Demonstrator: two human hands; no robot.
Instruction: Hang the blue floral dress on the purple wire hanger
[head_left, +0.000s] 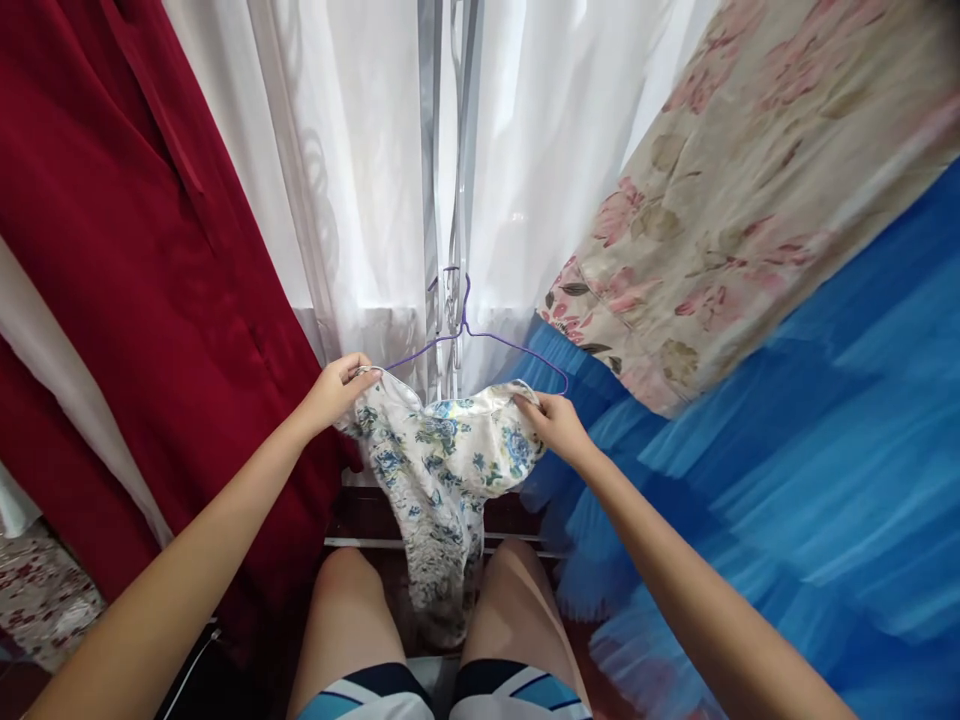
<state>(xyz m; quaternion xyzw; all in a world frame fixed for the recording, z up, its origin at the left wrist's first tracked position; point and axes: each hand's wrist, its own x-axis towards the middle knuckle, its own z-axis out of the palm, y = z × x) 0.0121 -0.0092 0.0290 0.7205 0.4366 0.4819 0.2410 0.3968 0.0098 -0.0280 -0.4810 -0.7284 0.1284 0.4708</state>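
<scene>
Left hand (339,388) and right hand (553,420), outstretched, pinch floral garment (442,470).

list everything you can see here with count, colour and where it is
floral garment: one, white with blue flowers, centre, held between both hands
wire hanger: one, purple, just above the garment
sheer curtain: one, white, top centre behind the hanger
red cloth: one, dark red, hanging at left
rose-print cloth: one, beige with pink flowers, upper right
tulle fabric: one, blue, right side
knees: two, bare, bottom centre under the garment
left hand: one, gripping the garment's left top corner
right hand: one, gripping its right top corner
</scene>
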